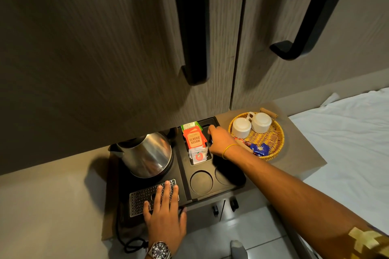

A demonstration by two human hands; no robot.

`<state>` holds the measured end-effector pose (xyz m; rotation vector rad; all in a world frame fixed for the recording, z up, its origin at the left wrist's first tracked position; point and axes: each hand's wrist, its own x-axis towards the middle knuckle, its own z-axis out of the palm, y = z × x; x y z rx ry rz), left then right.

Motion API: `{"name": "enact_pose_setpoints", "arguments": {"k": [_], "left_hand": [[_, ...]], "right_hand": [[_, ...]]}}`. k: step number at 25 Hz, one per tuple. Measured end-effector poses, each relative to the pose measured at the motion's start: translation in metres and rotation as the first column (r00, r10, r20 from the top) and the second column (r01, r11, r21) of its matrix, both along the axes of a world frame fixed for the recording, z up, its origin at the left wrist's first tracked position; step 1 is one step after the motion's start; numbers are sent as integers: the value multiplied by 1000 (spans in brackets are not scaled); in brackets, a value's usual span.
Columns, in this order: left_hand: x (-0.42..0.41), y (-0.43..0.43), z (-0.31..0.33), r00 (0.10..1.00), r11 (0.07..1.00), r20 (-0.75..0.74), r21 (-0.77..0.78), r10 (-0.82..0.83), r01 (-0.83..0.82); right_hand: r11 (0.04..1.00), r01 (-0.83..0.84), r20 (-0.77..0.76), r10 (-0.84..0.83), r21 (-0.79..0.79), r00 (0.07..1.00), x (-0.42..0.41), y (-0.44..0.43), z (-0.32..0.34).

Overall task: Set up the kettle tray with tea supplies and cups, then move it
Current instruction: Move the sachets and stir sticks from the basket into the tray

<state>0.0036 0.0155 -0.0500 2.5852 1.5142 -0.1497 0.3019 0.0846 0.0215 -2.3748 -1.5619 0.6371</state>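
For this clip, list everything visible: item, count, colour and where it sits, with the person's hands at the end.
kettle: 1, steel, left half of the tray
tray: 1, black, on the low shelf under the cabinet doors
drip grille: 1, silver, perforated, front left of the tray
tea sachets: several, green, orange, white, upright in the tray's slot
cup recesses: 2, black, round, empty, front right of the tray
basket: 1, yellow wicker, right of the tray
cups: 2, white, upside down in the basket
blue packets: a few, in the basket's front
cabinet doors: 2, grey-brown, black handles
left hand: flat on the grille, wristwatch
right hand: at the tray's back slot, fingers on a dark packet, yellow band
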Motion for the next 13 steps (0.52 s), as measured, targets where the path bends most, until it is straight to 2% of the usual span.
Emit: {"name": "enact_pose_setpoints", "arguments": {"k": [3, 7, 10, 13], "left_hand": [[0, 0, 2, 1000, 1000, -26, -4, 5, -6], [2, 0, 5, 1000, 1000, -30, -12, 7, -7], [2, -1, 7, 999, 1000, -32, -12, 7, -7], [2, 0, 7, 999, 1000, -43, 3, 5, -5]], "right_hand": [[992, 65, -25, -62, 108, 998, 15, -16, 6], [950, 228, 52, -244, 212, 968, 66, -56, 8], [954, 286, 55, -291, 85, 955, 95, -81, 0], [984, 175, 11, -175, -39, 985, 100, -84, -9]]}}
